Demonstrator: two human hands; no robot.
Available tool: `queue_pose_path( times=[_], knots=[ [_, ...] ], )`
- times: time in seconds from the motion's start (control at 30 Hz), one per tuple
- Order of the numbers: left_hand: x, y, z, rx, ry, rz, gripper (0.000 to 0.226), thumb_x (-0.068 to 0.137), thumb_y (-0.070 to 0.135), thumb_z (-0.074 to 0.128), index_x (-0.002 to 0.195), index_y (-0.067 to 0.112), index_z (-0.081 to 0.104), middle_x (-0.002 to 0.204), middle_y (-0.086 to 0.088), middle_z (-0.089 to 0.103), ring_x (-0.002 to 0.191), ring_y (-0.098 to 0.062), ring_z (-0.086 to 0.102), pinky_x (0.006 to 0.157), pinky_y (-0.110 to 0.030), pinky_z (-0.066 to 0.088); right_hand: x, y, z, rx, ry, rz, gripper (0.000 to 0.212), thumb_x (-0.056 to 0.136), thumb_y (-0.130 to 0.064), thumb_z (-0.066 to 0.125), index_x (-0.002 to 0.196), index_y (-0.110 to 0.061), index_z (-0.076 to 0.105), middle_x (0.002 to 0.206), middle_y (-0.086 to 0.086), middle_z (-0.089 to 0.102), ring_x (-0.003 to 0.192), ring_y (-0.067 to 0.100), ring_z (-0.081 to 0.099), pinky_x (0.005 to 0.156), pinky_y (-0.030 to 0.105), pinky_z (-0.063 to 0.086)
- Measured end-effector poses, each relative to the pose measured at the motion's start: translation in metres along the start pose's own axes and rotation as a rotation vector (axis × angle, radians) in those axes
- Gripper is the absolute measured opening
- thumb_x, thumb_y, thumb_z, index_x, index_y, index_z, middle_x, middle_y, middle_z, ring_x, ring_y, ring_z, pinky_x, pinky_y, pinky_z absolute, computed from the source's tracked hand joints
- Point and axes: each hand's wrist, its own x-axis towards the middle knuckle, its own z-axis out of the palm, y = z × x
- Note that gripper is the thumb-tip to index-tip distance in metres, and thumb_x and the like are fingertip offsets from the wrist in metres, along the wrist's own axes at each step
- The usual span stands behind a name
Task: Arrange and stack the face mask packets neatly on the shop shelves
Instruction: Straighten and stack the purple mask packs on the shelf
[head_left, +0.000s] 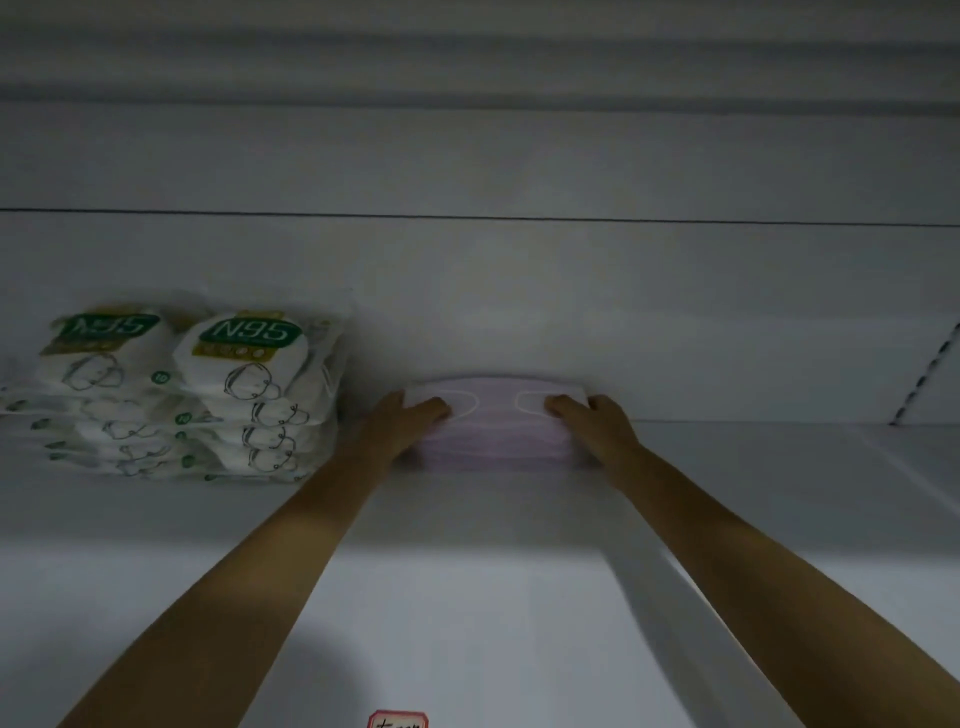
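Note:
A packet of pale purple face masks lies flat on the white shelf, up against the back wall. My left hand grips its left end, fingers curled over the top. My right hand grips its right end the same way. Both arms reach straight in from the shelf's front. To the left stand two stacks of white N95 mask packets with green labels, the leftmost stack partly cut off by the frame edge.
The back wall rises right behind the purple packet. A slotted shelf upright stands at the far right. A red-edged price tag sits on the shelf's front lip. Bare shelf lies right of the packet.

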Motion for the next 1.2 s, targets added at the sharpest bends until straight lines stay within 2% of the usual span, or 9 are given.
queue_pose_path(
  times=[0.1, 0.17, 0.3, 0.4, 0.47, 0.6, 0.8, 1.03, 1.2],
  knots=[
    [0.018, -0.008, 0.002, -0.121, -0.041, -0.014, 0.096, 0.045, 0.055, 0.073, 0.121, -0.002, 0.058, 0.122, -0.023, 0.062, 0.111, -0.037, 0.060, 0.096, -0.044, 0.048, 0.005, 0.000, 0.005, 0.078, 0.026, 0.007, 0.053, 0.085, -0.036, 0.069, 0.121, 0.001, 0.059, 0.118, 0.016, 0.062, 0.106, 0.029, 0.059, 0.080, 0.028, 0.041],
    [0.011, -0.008, 0.005, -0.032, 0.030, 0.017, 0.107, 0.058, 0.060, 0.069, 0.144, 0.003, 0.038, 0.144, -0.021, 0.045, 0.129, -0.034, 0.047, 0.110, -0.043, 0.036, 0.005, -0.004, 0.002, 0.073, 0.024, 0.002, 0.050, 0.086, -0.033, 0.069, 0.118, 0.003, 0.060, 0.114, 0.015, 0.062, 0.104, 0.028, 0.059, 0.079, 0.027, 0.040],
    [-0.016, -0.009, 0.006, 0.694, 0.459, 0.837, 0.080, 0.088, 0.066, 0.030, 0.148, 0.012, 0.033, 0.157, -0.016, 0.026, 0.143, -0.031, 0.026, 0.113, -0.043, 0.017, 0.010, -0.005, -0.005, 0.153, 0.032, 0.053, 0.050, 0.085, -0.038, 0.070, 0.111, 0.004, 0.063, 0.114, 0.018, 0.063, 0.102, 0.030, 0.060, 0.091, 0.037, 0.047],
    [-0.014, -0.024, 0.026, 1.100, 0.283, 1.424, 0.078, 0.091, 0.068, 0.031, 0.148, 0.014, 0.033, 0.156, -0.016, 0.027, 0.144, -0.031, 0.027, 0.115, -0.051, 0.015, 0.012, -0.002, -0.002, 0.196, 0.031, 0.062, 0.049, 0.088, -0.041, 0.065, 0.107, 0.005, 0.065, 0.115, 0.022, 0.065, 0.103, 0.031, 0.062, 0.095, 0.040, 0.047],
    [-0.001, -0.031, 0.042, 1.205, 0.232, 1.557, 0.078, 0.092, 0.068, 0.032, 0.149, 0.014, 0.031, 0.155, -0.015, 0.029, 0.144, -0.032, 0.027, 0.115, -0.054, 0.017, 0.014, 0.000, -0.002, 0.213, 0.024, 0.054, 0.056, 0.091, -0.046, 0.058, 0.112, 0.005, 0.063, 0.119, 0.021, 0.064, 0.109, 0.033, 0.060, 0.100, 0.043, 0.047],
    [0.025, -0.022, 0.053, 1.222, 0.315, 1.327, 0.071, 0.095, 0.064, 0.013, 0.145, 0.016, 0.032, 0.140, -0.018, 0.052, 0.119, -0.037, 0.057, 0.092, -0.048, 0.046, 0.024, 0.008, -0.008, 0.280, -0.020, 0.132, 0.071, 0.090, -0.061, 0.049, 0.129, -0.001, 0.055, 0.110, 0.011, 0.059, 0.104, 0.027, 0.055, 0.097, 0.037, 0.044],
    [0.032, -0.026, 0.049, 1.164, 0.321, 1.406, 0.074, 0.092, 0.069, 0.016, 0.141, 0.018, 0.035, 0.123, -0.021, 0.062, 0.091, -0.035, 0.066, 0.063, -0.036, 0.050, 0.020, 0.011, -0.019, 0.535, -0.209, 0.220, 0.036, 0.091, -0.045, 0.060, 0.102, -0.010, 0.064, 0.079, 0.004, 0.065, 0.059, 0.014, 0.064, 0.048, 0.023, 0.049],
    [0.015, -0.022, 0.048, 1.098, 0.367, 1.401, 0.073, 0.095, 0.065, 0.011, 0.140, 0.015, 0.038, 0.134, -0.014, 0.058, 0.102, -0.032, 0.065, 0.072, -0.038, 0.052, 0.028, 0.012, -0.017, 0.453, -0.019, 0.201, 0.044, 0.086, -0.023, 0.071, 0.114, 0.009, 0.062, 0.086, 0.017, 0.063, 0.072, 0.028, 0.057, 0.070, 0.036, 0.047],
    [0.014, -0.024, 0.048, 1.071, 0.346, 1.354, 0.069, 0.097, 0.058, 0.023, 0.123, 0.009, 0.064, 0.124, -0.010, 0.065, 0.104, -0.029, 0.066, 0.082, -0.038, 0.052, 0.025, 0.025, -0.029, 0.345, 0.145, 0.075, 0.052, 0.091, -0.032, 0.064, 0.122, 0.009, 0.055, 0.084, 0.014, 0.056, 0.080, 0.027, 0.053, 0.085, 0.040, 0.048]
  ],
)
